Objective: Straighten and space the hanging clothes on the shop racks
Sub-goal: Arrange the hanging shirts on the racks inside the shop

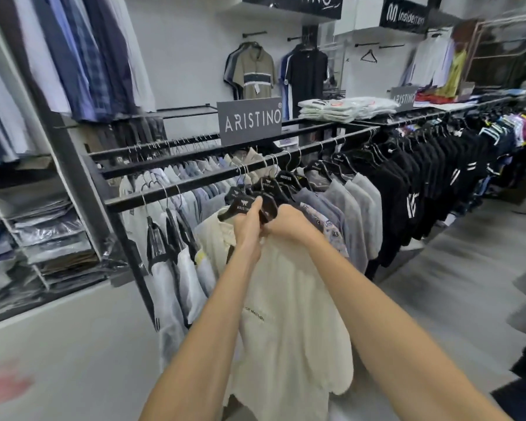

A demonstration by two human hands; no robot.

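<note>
A cream shirt [289, 314] hangs on a black hanger [240, 205] marked ARISTINO, at the front of a black rack rail [195, 185]. My left hand [249, 226] grips the hanger's middle, thumb up against it. My right hand [286, 221] holds the hanger's right side at the shirt's collar. Both hands meet at the neck of the shirt. Behind it hang grey and patterned shirts [340, 220] on similar hangers, closely packed.
Black shirts [413, 177] fill the rail to the right, then coloured ones. White garments in plastic [170, 268] hang at the left. A grey ARISTINO sign [249, 121] and folded shirts [343, 107] sit on top. Shelves of packed clothes [49, 244] stand left.
</note>
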